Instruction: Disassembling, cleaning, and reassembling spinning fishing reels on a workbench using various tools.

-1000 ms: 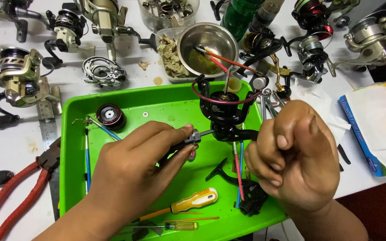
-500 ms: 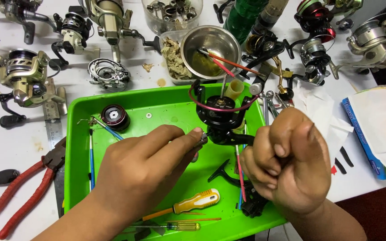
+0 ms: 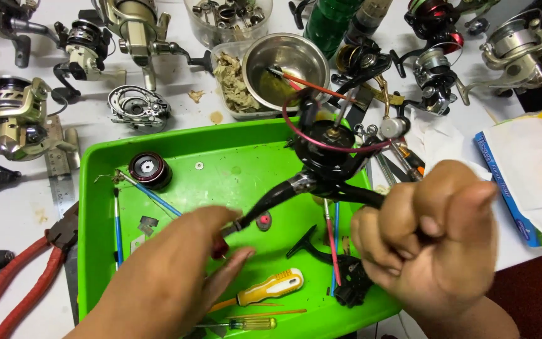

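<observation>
Spinning reel (image 3: 330, 157), black and rigid with a thin red bail wire, sits above the green tray (image 3: 95, 207), its stem clenched in the right hand (image 3: 431, 242) while the left hand (image 3: 177, 276) pinches its crank handle; it looks moderately heavy, best held by the stem.

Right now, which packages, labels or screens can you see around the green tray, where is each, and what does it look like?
Tissue pack: flat on the white table, right of the green tray, beyond the right hand; soft rectangular packet, blue edge, yellow corner, white tissue showing on top.
Green bottle: top edge, behind the steel bowl; ribbed, dark green, no label readable.
No screens or signs in view.
</observation>
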